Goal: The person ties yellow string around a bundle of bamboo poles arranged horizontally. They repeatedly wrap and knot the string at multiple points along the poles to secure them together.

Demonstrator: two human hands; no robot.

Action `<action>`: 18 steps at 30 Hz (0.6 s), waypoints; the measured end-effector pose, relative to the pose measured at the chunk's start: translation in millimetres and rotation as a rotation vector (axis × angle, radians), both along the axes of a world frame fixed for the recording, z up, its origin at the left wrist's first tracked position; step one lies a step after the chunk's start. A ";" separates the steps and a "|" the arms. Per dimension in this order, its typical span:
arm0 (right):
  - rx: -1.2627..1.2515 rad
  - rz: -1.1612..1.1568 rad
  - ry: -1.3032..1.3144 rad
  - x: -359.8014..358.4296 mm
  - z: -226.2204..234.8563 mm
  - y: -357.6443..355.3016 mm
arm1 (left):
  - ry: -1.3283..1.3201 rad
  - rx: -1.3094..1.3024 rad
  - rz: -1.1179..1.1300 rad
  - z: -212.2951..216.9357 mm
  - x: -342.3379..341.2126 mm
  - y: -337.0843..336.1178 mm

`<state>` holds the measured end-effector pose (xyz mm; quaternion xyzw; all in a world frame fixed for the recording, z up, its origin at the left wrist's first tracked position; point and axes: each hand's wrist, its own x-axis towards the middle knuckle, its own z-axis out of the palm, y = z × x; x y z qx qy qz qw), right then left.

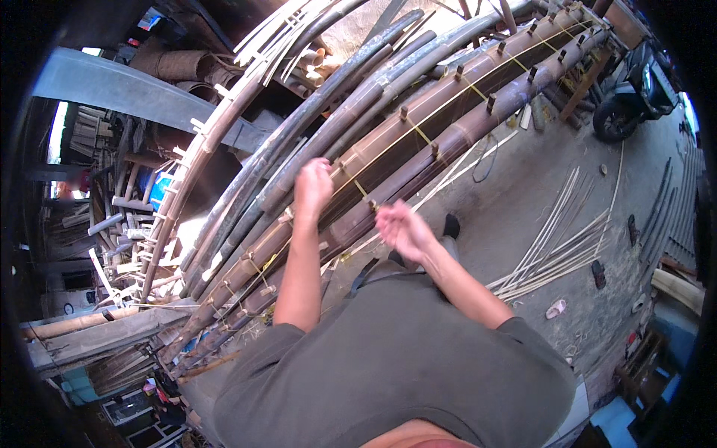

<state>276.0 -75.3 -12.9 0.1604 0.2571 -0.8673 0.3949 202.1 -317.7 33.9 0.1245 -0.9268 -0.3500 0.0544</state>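
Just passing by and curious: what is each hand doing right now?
Left hand: fingers curled at the bamboo poles; grip cannot be told.
Right hand: open, holding nothing.

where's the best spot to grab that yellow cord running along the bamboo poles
Probably the free stretch of the yellow cord between two wooden pegs, where it spans the brown bamboo poles instead of being wrapped. Pinch it from above, on the open side facing the person; the poles back it from below. The left hand is already nearest the cord.
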 end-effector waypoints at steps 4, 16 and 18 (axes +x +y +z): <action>0.233 -0.658 0.516 -18.7 44.0 -78.9 | 0.026 -0.004 -0.199 -32.1 36.1 34.7; 0.403 0.536 1.042 -180.2 58.1 -121.8 | -0.001 -0.027 0.027 -28.6 29.1 38.0; 0.206 0.483 1.056 -125.5 104.8 -94.5 | -0.052 -0.077 0.120 -50.9 38.2 19.7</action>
